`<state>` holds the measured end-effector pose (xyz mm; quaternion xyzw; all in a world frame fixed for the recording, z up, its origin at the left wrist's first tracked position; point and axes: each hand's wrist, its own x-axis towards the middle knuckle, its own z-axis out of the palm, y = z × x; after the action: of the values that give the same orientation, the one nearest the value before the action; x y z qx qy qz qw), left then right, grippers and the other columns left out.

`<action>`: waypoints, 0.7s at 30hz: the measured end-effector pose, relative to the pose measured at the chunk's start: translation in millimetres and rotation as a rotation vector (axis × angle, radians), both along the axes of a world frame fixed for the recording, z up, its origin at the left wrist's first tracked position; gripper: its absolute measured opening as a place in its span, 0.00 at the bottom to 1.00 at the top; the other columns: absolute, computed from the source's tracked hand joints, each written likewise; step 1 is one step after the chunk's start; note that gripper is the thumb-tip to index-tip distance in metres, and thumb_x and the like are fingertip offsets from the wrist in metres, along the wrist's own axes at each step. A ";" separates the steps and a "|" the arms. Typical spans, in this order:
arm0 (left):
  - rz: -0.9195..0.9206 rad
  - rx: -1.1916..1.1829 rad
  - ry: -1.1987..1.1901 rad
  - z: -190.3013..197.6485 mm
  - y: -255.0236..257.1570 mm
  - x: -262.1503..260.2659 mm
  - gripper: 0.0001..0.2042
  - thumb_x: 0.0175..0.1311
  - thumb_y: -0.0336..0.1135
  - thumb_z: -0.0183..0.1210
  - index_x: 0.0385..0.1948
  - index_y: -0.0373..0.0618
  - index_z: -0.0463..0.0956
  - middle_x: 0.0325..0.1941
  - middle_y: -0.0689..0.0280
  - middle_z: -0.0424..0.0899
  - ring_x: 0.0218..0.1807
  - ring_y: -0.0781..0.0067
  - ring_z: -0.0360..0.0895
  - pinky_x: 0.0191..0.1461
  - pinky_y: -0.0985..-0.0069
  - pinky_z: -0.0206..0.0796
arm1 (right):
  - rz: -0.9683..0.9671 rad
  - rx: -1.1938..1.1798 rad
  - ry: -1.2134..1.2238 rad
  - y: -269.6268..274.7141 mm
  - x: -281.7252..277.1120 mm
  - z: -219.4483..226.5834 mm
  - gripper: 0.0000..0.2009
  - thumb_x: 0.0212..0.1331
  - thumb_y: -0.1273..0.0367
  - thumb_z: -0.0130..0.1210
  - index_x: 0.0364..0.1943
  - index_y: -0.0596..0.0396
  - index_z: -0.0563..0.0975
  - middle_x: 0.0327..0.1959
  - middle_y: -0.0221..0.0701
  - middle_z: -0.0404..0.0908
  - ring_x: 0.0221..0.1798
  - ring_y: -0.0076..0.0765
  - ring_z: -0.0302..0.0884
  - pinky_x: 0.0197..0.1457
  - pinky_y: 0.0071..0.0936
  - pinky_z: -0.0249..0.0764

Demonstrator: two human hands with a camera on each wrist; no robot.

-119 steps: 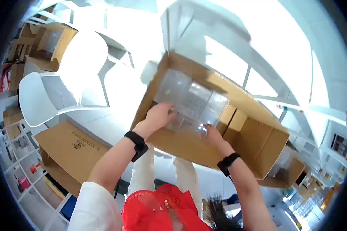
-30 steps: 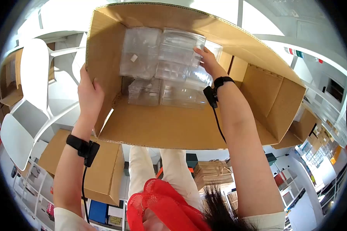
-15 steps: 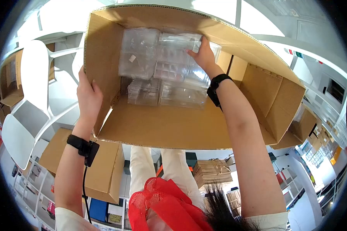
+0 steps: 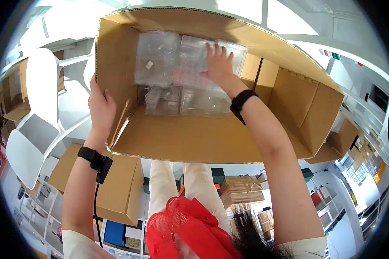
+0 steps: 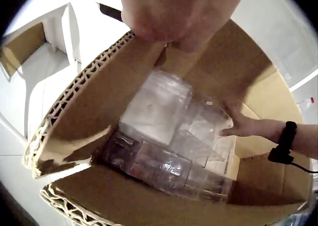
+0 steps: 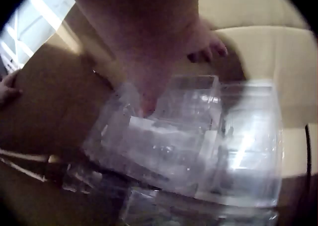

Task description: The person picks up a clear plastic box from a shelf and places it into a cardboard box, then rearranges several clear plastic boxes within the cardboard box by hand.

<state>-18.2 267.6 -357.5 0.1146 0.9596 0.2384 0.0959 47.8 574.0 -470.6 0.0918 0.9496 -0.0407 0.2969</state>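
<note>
A large open cardboard box [image 4: 190, 144] fills the middle of the head view. Several clear plastic containers [image 4: 156, 71] lie side by side in its left part, one with a small white label. My left hand [image 4: 101, 110] grips the box's left wall, thumb on the inner side and fingers over the outside. Over the containers near the far wall, my right hand [image 4: 221, 67] has its fingers spread, fingertips at the top of the middle container [image 4: 192, 47]. In the right wrist view, the thumb comes down close to a clear container [image 6: 164, 151].
Inner cardboard flaps [image 4: 268, 75] stand at the box's right. A white chair [image 4: 41, 82] is at the left. Below are another cardboard box [image 4: 121, 190] and a stack of flattened cardboard [image 4: 243, 190]. A further box [image 4: 339, 140] stands at the right.
Four seconds ago both hands were on the containers; my left hand is now on the box's left wall. My right hand's fingers have spread, and it has shifted slightly left over the containers.
</note>
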 end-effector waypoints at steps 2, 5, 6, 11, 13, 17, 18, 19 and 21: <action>-0.018 0.003 0.013 -1.3 -0.8 0.4 0.24 0.55 0.19 0.43 0.56 0.39 0.55 0.40 0.44 0.76 0.42 0.39 0.73 0.42 0.56 0.66 | 0.077 -0.045 0.020 -12.2 11.1 -15.3 0.54 0.36 0.45 0.63 0.67 0.52 0.45 0.69 0.49 0.40 0.70 0.57 0.38 0.63 0.60 0.49; -0.013 0.010 0.026 -2.2 -1.5 -1.1 0.24 0.55 0.19 0.43 0.56 0.40 0.55 0.41 0.44 0.76 0.42 0.39 0.73 0.42 0.56 0.66 | -0.034 -0.050 -0.101 -20.8 6.3 -11.2 0.57 0.35 0.45 0.64 0.67 0.51 0.40 0.69 0.50 0.34 0.70 0.60 0.34 0.63 0.62 0.46; 0.001 0.005 0.011 -1.1 -0.9 -0.6 0.24 0.55 0.19 0.43 0.56 0.41 0.55 0.41 0.44 0.76 0.43 0.39 0.73 0.42 0.57 0.66 | -0.079 -0.062 -0.131 -23.0 6.2 -7.4 0.57 0.35 0.46 0.64 0.67 0.51 0.40 0.69 0.51 0.34 0.70 0.60 0.34 0.64 0.61 0.46; 0.020 0.024 0.016 0.6 4.0 -0.5 0.24 0.55 0.19 0.43 0.57 0.42 0.55 0.42 0.45 0.75 0.44 0.39 0.72 0.44 0.57 0.66 | -0.340 -0.032 0.011 -28.7 33.3 -14.2 0.54 0.41 0.47 0.61 0.67 0.53 0.40 0.65 0.54 0.45 0.66 0.58 0.45 0.59 0.57 0.54; 0.021 0.023 0.001 1.1 2.7 0.2 0.24 0.55 0.19 0.43 0.57 0.42 0.55 0.43 0.45 0.75 0.44 0.39 0.72 0.44 0.57 0.66 | -0.573 0.073 0.119 -39.9 37.6 -24.0 0.50 0.46 0.46 0.58 0.67 0.55 0.42 0.61 0.52 0.52 0.62 0.56 0.52 0.56 0.53 0.59; 0.038 0.027 -0.047 4.4 3.7 0.6 0.24 0.55 0.20 0.42 0.57 0.42 0.55 0.44 0.44 0.74 0.45 0.40 0.72 0.45 0.57 0.66 | -1.004 0.017 0.082 -46.9 13.0 -22.5 0.52 0.45 0.47 0.60 0.66 0.59 0.41 0.55 0.50 0.58 0.57 0.52 0.58 0.53 0.50 0.62; 0.035 0.041 -0.054 4.9 4.6 0.5 0.24 0.55 0.20 0.42 0.57 0.42 0.55 0.45 0.44 0.74 0.46 0.40 0.72 0.45 0.57 0.66 | -1.007 0.017 0.081 -47.5 8.4 -22.7 0.52 0.44 0.47 0.60 0.66 0.59 0.41 0.53 0.49 0.59 0.56 0.51 0.59 0.53 0.49 0.62; 0.034 0.059 -0.058 4.5 4.8 -0.1 0.24 0.55 0.20 0.42 0.57 0.42 0.55 0.45 0.44 0.74 0.46 0.40 0.71 0.45 0.57 0.66 | -1.008 0.019 0.084 -48.0 5.3 -23.1 0.53 0.44 0.47 0.61 0.66 0.60 0.41 0.52 0.48 0.60 0.54 0.50 0.60 0.52 0.48 0.63; 0.044 0.047 -0.054 1.9 2.6 0.8 0.24 0.55 0.19 0.42 0.57 0.41 0.55 0.45 0.44 0.74 0.46 0.40 0.71 0.46 0.58 0.66 | -1.011 0.015 0.053 -48.8 4.0 -23.5 0.53 0.42 0.47 0.62 0.65 0.61 0.42 0.51 0.47 0.61 0.54 0.49 0.62 0.53 0.47 0.64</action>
<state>-17.4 270.2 -355.7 0.0891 0.9531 0.2660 0.1136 51.8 525.2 -494.2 0.5414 0.7937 -0.1748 0.2154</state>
